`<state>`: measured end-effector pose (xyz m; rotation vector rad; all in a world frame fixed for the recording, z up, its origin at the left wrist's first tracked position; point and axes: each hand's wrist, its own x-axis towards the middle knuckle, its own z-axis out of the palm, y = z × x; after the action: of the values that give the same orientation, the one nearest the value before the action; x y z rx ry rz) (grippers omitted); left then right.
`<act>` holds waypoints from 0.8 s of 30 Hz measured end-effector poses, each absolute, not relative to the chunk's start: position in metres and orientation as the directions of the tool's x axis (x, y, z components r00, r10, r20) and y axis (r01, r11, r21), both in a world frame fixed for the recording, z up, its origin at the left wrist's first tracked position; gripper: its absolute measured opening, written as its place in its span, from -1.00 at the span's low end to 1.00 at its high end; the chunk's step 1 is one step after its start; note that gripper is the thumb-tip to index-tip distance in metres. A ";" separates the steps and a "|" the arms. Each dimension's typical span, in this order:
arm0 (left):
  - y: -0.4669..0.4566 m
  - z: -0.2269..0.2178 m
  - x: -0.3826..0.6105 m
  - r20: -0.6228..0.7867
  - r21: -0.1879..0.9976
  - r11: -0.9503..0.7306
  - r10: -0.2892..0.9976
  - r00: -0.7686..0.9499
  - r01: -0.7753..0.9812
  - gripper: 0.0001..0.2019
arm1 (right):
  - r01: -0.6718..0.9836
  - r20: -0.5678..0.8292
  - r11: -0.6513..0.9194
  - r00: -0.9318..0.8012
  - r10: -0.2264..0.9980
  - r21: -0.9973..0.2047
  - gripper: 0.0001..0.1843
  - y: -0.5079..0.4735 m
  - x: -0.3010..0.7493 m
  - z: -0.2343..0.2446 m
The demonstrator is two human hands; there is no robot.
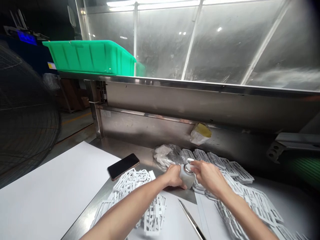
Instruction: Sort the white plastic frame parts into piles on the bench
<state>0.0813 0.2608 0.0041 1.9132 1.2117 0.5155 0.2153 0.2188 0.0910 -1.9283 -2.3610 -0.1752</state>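
My left hand (pixel 173 176) is wrapped around a small white bottle-like container (pixel 187 176) held over the steel bench. My right hand (pixel 207 176) pinches the container's top, fingers closed on its cap. Piles of white plastic frame parts lie on both sides: one heap (pixel 135 186) under my left forearm, a longer overlapping row (pixel 237 180) to the right. A clear plastic bag (pixel 166 156) with white pieces sits just behind my hands.
A black phone (pixel 123 166) lies left of the hands. A thin metal tool (pixel 191 220) rests on white paper (pixel 50 193) near the front. A green bin (pixel 90 56) stands on the upper shelf; a dark fan guard (pixel 25 116) fills the left. A yellow-white wad (pixel 200 133) lies by the back wall.
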 end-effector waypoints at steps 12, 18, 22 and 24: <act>0.239 0.021 0.064 -0.197 0.472 -0.269 0.896 0.398 0.840 -0.69 | 0.999 0.120 -0.035 0.040 0.992 -0.042 -0.67 0.200 0.206 0.090; 0.204 0.068 0.060 -0.284 0.432 -0.215 0.889 0.358 0.876 -0.72 | 0.994 0.149 -0.030 0.046 0.988 -0.107 -0.68 0.189 0.197 0.092; 0.116 0.098 0.021 -0.155 0.436 -0.308 0.900 0.408 0.845 -0.76 | 0.979 0.187 -0.043 0.080 0.979 -0.197 -0.66 0.182 0.199 0.095; 0.059 0.095 0.001 -0.154 0.430 -0.318 0.897 0.415 0.845 -0.74 | 0.966 0.200 -0.047 0.101 0.975 -0.254 -0.66 0.178 0.202 0.098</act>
<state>0.0005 0.0586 0.0951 2.2302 1.4814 0.1553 0.2021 0.1778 0.0979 -2.0632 -1.9118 0.0377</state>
